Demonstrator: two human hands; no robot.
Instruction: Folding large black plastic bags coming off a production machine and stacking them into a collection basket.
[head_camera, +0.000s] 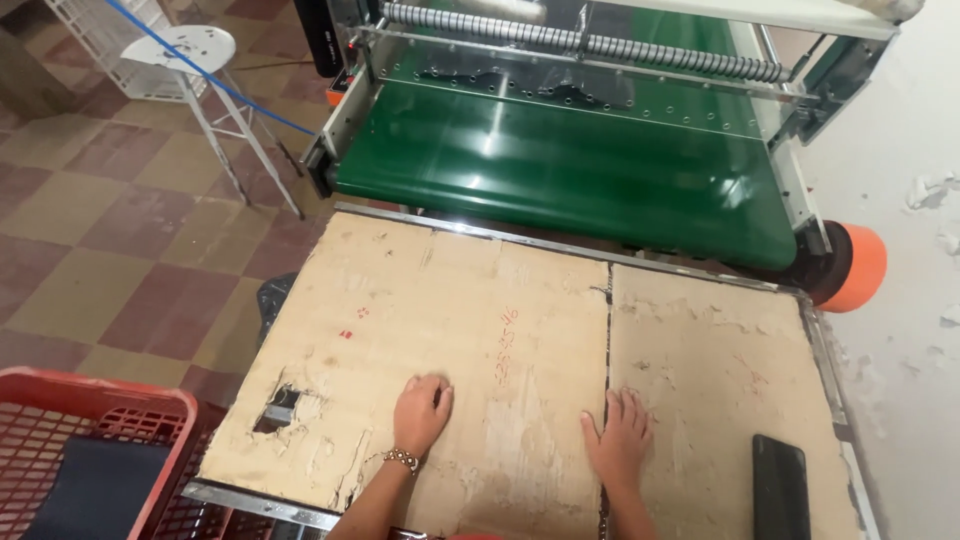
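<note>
Two flat cardboard sheets (500, 330) lying on the table, near the green belt (560, 170). Left hand (422, 410) loosely curled, resting on top. Right hand (620, 440) open and flat over the seam. Probably light, bendy, easy to tear; best grabbed at the near edge. Black phone (781, 485) far right.

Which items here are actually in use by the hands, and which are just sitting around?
In use:
left hand, flat on the cardboard sheet
right hand, flat at the seam

Lying about:
black phone
red crate
green conveyor belt
white stool
</note>
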